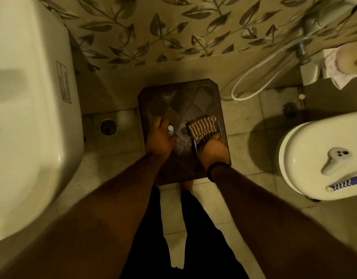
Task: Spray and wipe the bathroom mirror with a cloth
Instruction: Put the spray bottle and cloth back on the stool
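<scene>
I look straight down at a dark brown plastic stool (185,101) on the tiled floor. My left hand (160,138) is wrapped around a small spray bottle (170,130) that stands on the stool; only its pale top shows. My right hand (212,149) rests on the stool's right side and holds the near end of a brown and cream striped cloth (202,126) that lies on the seat. The mirror is not in view.
A white washbasin (26,117) fills the left side. A toilet with closed lid (322,158) stands at the right, with a white controller (334,160) and a blue patterned item (346,183) on it. A hose (260,77) hangs by the leaf-patterned wall. A floor drain (108,126) lies left of the stool.
</scene>
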Available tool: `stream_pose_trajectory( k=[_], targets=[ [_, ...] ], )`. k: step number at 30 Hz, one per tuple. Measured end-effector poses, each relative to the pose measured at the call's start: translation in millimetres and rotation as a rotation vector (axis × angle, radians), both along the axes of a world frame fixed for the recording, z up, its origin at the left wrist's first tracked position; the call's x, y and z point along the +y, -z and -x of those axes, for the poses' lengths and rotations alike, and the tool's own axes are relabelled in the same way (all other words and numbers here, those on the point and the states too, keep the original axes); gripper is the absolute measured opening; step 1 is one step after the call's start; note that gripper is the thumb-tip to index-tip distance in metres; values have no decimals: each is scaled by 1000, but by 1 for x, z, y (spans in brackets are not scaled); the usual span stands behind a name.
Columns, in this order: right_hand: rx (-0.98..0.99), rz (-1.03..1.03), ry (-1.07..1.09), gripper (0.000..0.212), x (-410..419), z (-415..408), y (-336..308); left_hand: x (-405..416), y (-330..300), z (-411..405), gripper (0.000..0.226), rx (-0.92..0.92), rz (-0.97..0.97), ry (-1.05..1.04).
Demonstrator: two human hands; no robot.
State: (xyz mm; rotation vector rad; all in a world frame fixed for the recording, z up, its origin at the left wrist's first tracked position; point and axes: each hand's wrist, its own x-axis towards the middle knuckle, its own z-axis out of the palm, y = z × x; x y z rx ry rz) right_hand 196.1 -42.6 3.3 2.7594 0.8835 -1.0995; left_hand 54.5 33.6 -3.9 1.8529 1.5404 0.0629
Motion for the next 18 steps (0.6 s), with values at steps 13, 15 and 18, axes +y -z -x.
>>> stream_pose_trajectory(
  k=[13, 15, 18],
  targets=[
    [-230, -58, -256, 58, -3, -13, -5, -7, 12, -1, 63, 31, 112, -11],
    [-230, -93, -221, 57, -3, -14, -4, -7, 13, 0, 65, 26, 131, -23],
    [-255, -89, -252, 53, -5, -15, -3, -8, 16, 3, 66, -8, 148, -38]
  ],
)
